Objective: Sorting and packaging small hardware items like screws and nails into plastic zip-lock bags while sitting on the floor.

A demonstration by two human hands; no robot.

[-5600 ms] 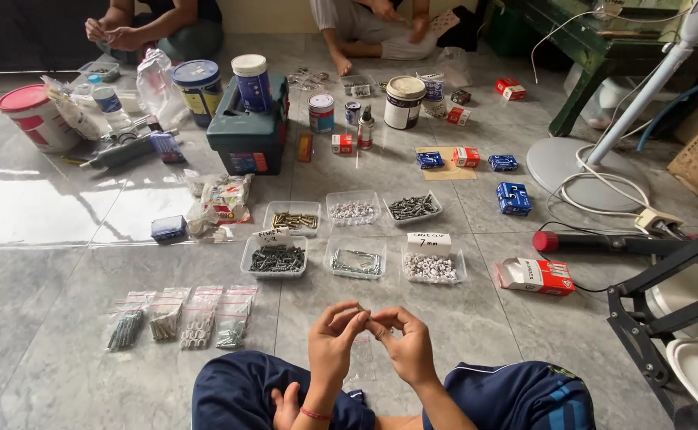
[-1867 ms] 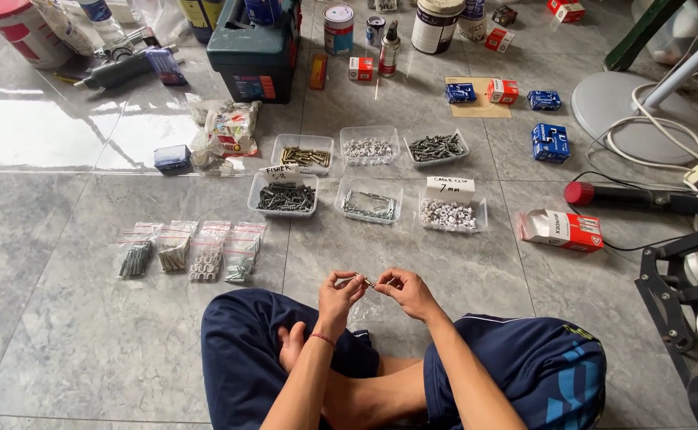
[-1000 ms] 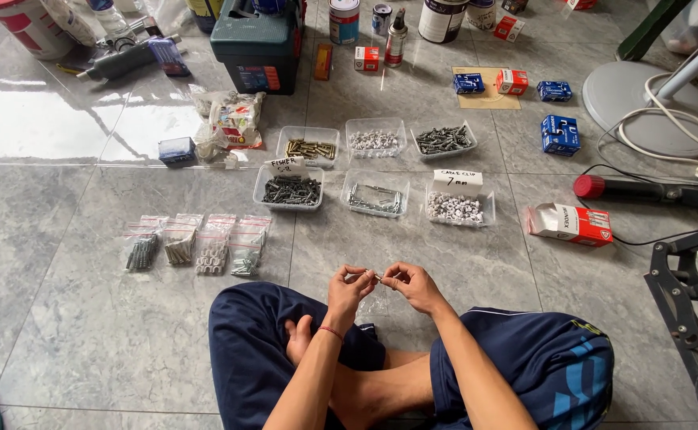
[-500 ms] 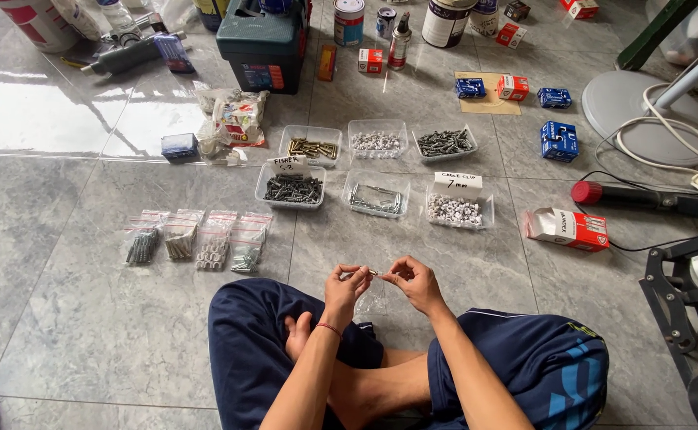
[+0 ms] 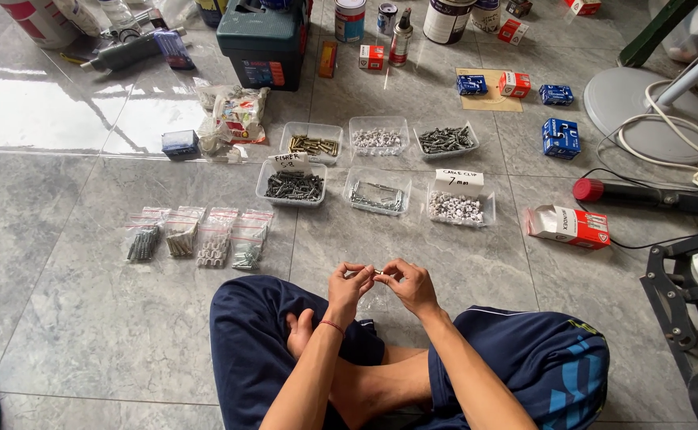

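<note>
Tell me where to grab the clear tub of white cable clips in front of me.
Take the tub of white cable clips by its two short side walls, coming straight down from above: it is shallow and open-topped, a paper label stands at its back rim, and bare floor lies to its right.

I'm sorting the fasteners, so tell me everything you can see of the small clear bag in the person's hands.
The small clear bag is thin, see-through plastic and hangs limp and crumpled over the grey floor tile between the knees. The left hand and right hand pinch its top edge from either side with their fingertips. Its contents are too small to make out.
</note>
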